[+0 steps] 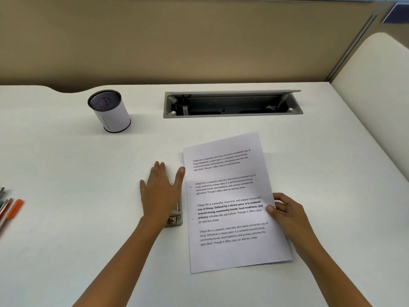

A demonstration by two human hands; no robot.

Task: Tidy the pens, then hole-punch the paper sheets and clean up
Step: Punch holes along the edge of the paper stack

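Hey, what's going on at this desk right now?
A person is hole-punching paper. Their left hand presses flat on the hole punch. The right hand pinches the right edge of a printed paper sheet lying beside the punch. Two small marks, probably punched holes, show near the sheet's left edge. Several pens lie at the desk's left edge, outside the mesh pen cup.
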